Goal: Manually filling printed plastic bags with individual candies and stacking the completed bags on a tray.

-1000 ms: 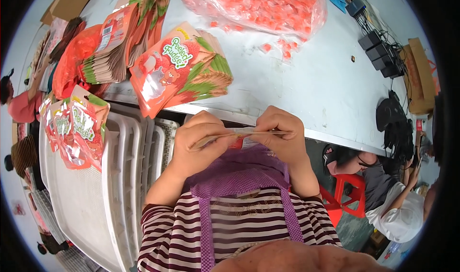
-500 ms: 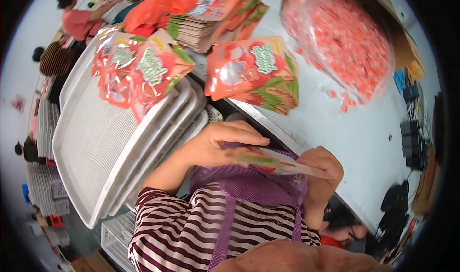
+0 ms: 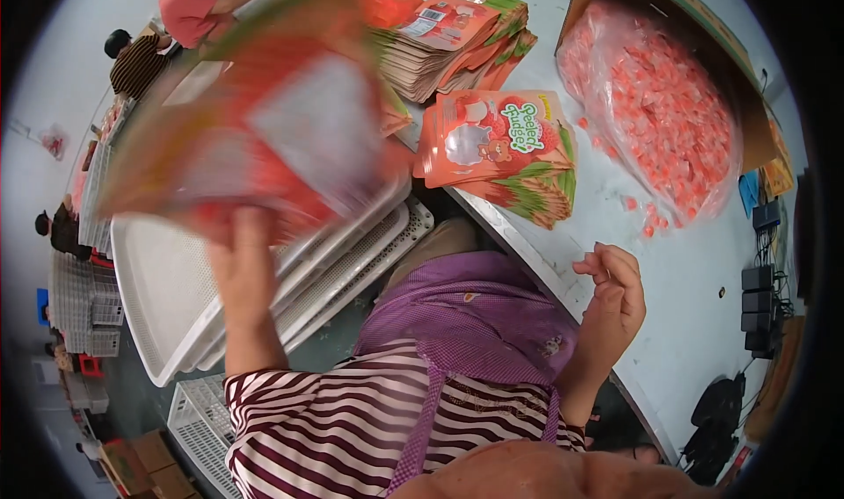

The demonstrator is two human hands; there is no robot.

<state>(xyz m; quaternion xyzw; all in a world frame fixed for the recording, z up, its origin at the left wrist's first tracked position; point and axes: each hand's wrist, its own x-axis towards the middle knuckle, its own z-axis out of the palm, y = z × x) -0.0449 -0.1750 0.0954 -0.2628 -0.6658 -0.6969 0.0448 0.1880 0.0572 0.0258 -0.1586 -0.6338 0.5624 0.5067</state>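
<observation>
While blurred: red pouch (image 3: 264, 121) in clenched left hand (image 3: 242, 266), long axis up-right; right hand (image 3: 611, 292) loosely curled, empty.

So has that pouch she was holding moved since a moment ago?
Yes. The pouch, in her left hand, has swung left from her lap to over the white trays.

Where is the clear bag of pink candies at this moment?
The bag of pink candies lies upper right on the table, beside the pouch pile.
</observation>
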